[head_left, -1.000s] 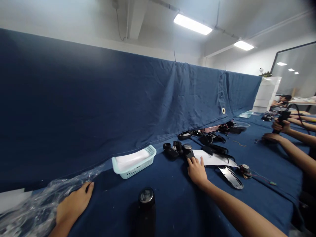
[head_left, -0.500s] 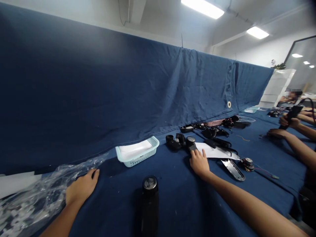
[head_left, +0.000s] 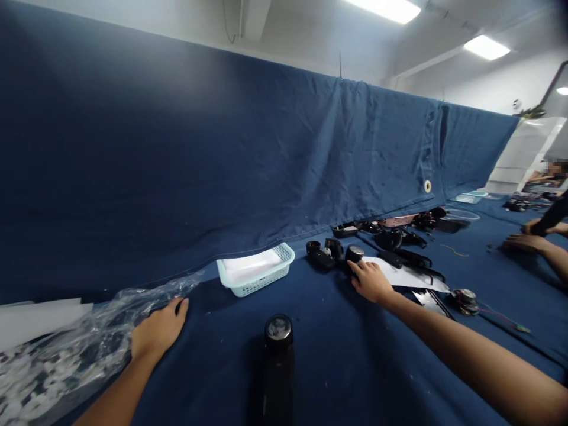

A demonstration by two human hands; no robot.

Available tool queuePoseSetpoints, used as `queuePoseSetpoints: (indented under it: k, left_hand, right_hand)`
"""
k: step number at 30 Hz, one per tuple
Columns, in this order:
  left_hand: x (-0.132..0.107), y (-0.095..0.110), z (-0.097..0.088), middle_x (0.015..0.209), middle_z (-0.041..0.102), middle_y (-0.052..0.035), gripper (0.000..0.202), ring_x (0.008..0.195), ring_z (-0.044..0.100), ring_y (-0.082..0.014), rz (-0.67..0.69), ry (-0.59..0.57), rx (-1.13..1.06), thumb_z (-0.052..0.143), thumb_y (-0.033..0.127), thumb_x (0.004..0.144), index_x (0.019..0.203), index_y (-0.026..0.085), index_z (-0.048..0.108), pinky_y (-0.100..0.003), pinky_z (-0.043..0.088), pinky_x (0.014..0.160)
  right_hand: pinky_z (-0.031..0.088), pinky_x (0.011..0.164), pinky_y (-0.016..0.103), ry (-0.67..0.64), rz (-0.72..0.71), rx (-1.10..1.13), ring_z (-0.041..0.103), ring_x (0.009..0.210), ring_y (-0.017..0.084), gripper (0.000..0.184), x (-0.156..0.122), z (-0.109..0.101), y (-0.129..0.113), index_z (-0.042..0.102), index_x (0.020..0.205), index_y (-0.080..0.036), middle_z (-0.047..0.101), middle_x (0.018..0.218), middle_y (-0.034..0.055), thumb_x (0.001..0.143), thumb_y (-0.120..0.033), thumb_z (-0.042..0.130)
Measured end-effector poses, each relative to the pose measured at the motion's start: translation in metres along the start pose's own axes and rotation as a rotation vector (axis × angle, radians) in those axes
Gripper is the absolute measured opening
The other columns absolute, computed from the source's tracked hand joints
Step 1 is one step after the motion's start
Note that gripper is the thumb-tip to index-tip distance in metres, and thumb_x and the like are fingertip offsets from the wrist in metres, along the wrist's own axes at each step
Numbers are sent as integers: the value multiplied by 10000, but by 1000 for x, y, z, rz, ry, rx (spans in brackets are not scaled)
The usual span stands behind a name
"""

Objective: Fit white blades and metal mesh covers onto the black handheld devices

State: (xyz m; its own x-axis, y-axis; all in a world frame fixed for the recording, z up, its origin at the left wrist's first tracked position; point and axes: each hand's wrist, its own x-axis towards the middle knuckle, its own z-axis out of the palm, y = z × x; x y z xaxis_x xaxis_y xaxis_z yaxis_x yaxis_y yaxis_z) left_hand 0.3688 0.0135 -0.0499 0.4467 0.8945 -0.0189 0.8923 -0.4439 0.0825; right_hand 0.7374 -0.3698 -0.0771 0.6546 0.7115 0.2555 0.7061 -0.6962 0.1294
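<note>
My right hand (head_left: 371, 281) reaches forward with its fingers over the neck of a black handheld device with a round silver top (head_left: 355, 254); the hand hides most of its body. My left hand (head_left: 158, 329) rests palm down on the blue cloth, fingers loosely stretched, against the edge of a clear plastic bag (head_left: 84, 358) of small white pieces. A second black device with a round silver top (head_left: 278, 331) stands between my hands, nearest me. Black shell parts (head_left: 323, 255) lie just left of my right hand.
A light blue basket (head_left: 261, 284) with white paper sits near the hanging blue cloth (head_left: 248, 148). Beyond my right hand are a white sheet (head_left: 394, 275), several black parts (head_left: 399, 239) and a round motor part (head_left: 465, 300) with wires. Another person's hands (head_left: 528, 241) work at far right.
The view has turned slightly left, so things sit further right. My right hand has slid a little forward towards the device's silver top. My left hand stays by the bag.
</note>
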Motion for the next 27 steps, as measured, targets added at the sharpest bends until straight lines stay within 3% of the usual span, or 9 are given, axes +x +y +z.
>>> queuePoseSetpoints:
  k: [4, 9, 14, 17, 21, 23, 25, 27]
  left_hand:
    - [-1, 0, 0, 1117, 630, -87, 462, 982, 629, -232, -2, 8, -11, 475, 492, 951, 1284, 174, 508, -479, 481, 901]
    - [-4, 0, -3, 1124, 624, -86, 454, 979, 628, -233, 8, 18, -21, 484, 480, 950, 1284, 173, 507, -474, 490, 889]
    - [-6, 0, -4, 1114, 625, -82, 437, 959, 632, -225, 21, 16, -20, 496, 465, 949, 1272, 171, 514, -459, 503, 869]
    - [-6, 0, -2, 1126, 623, -84, 435, 973, 629, -229, 20, 23, -16, 502, 463, 947, 1267, 169, 519, -463, 500, 877]
    - [-4, 0, 1, 1127, 632, -88, 442, 986, 631, -233, 10, 30, -13, 492, 477, 948, 1260, 167, 529, -469, 492, 890]
    - [-3, 0, 2, 1118, 637, -90, 443, 982, 634, -231, 2, 32, -12, 485, 482, 950, 1259, 167, 530, -472, 491, 890]
    - [-3, 1, 3, 1109, 640, -89, 446, 978, 635, -231, -2, 35, -10, 479, 485, 952, 1261, 168, 529, -473, 491, 890]
    - [-3, 1, 4, 1102, 641, -87, 447, 973, 636, -230, -4, 38, -7, 477, 487, 953, 1261, 167, 528, -472, 493, 886]
  right_hand:
    - [537, 850, 423, -86, -72, 45, 628, 977, 211, 321, 16, -4, 18, 561, 1199, -161, 609, 1164, 80, 931, -337, 584]
    - [549, 810, 393, -105, -114, 84, 633, 934, 195, 275, 18, -1, 21, 584, 1138, -148, 617, 1130, 72, 929, -327, 588]
    - [531, 825, 397, -46, -173, 148, 625, 930, 193, 223, 11, -1, 23, 612, 1046, -138, 628, 1083, 61, 917, -319, 603]
    - [485, 897, 435, 72, -206, 232, 598, 1004, 221, 181, 4, -8, 19, 605, 1043, -140, 601, 1151, 82, 925, -271, 569]
    - [410, 988, 441, 300, -204, 409, 522, 1146, 279, 232, -9, -31, -13, 560, 1107, -148, 516, 1271, 167, 960, -241, 407]
    - [456, 925, 421, 363, -221, 513, 565, 1052, 258, 245, -18, -50, -41, 529, 1125, -157, 536, 1219, 169, 967, -269, 378]
    - [511, 823, 362, 345, -306, 611, 606, 889, 204, 247, -28, -71, -74, 508, 1138, -163, 576, 1126, 135, 968, -302, 396]
    - [520, 838, 306, 275, -439, 687, 605, 938, 179, 250, -38, -90, -107, 519, 1151, -194, 598, 1099, 91, 958, -339, 453]
